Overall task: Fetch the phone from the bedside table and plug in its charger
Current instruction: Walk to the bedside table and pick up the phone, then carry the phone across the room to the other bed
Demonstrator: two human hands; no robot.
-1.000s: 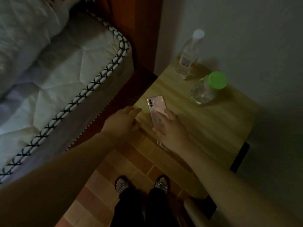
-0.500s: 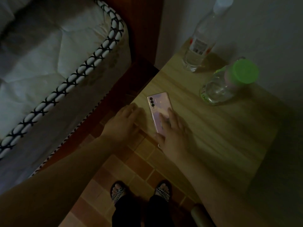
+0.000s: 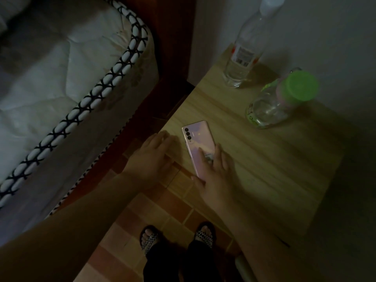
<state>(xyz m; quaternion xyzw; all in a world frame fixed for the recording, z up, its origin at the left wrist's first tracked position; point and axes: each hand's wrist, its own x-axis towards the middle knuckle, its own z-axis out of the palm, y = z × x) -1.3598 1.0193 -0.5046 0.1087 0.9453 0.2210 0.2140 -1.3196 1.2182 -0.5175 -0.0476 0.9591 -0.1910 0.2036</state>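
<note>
Dim bedside table point(image 3: 264, 159): right hand point(image 3: 215, 171) flat, covering phone point(image 3: 198, 139) base; left hand point(image 3: 154, 155) spread beside.

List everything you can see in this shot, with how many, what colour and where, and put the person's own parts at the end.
phone: one, pink, back up, near the bedside table's front left edge
bedside table: one, light wood, right of the bed
clear bottle: one, white cap, table's far corner by the wall
jar: one, clear with green lid, right of the bottle
mattress: one, white with black-and-white braided edging, left
floor tiles: reddish, below
sandals: two, patterned, on the feet
left hand: one, flat at the table's edge
right hand: one, fingers resting on the phone
</note>
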